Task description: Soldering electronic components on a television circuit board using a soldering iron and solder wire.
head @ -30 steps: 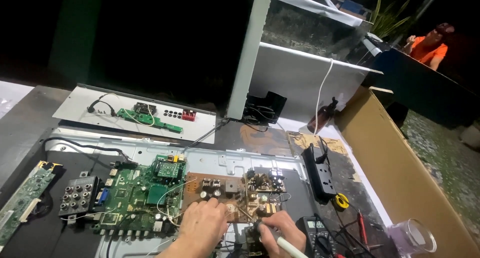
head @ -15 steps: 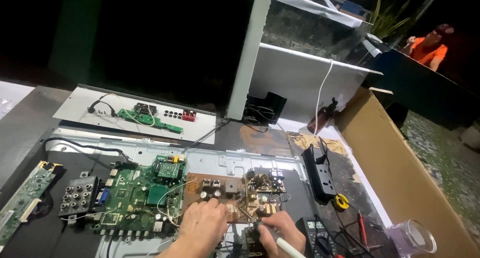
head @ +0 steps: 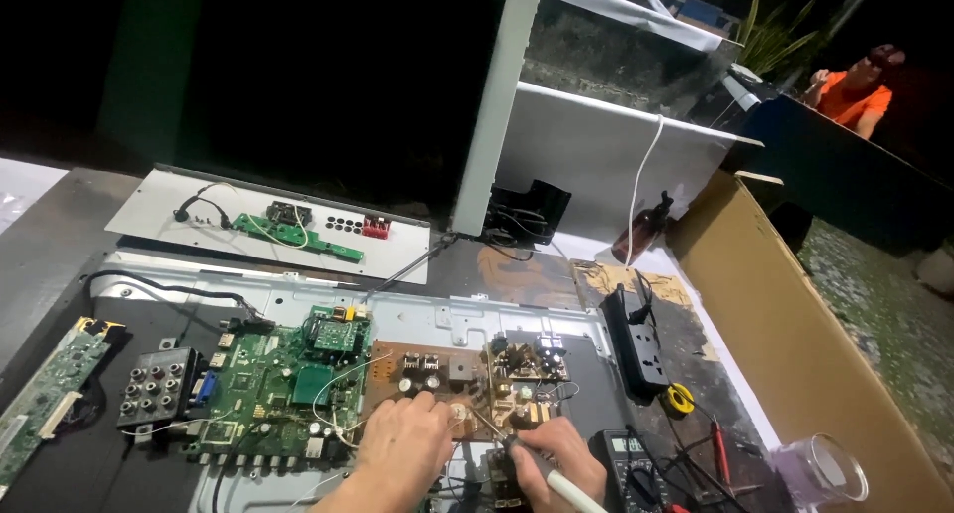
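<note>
My left hand (head: 402,451) rests flat on the near edge of a brown circuit board (head: 467,379), its fingers next to the capacitors. My right hand (head: 552,458) grips a white-handled soldering iron (head: 542,468) whose tip touches the brown board near its middle. A larger green main board (head: 283,384) with a black connector block (head: 159,384) lies just left of my left hand. Both boards sit on a grey metal chassis (head: 447,319).
A black power strip (head: 638,339) and a multimeter (head: 626,463) lie right of the boards, with a yellow tape roll (head: 680,398) and a clear cup (head: 820,470). A cardboard sheet (head: 795,344) stands at right. A narrow green board (head: 45,399) lies far left. A person in orange (head: 853,93) sits far back right.
</note>
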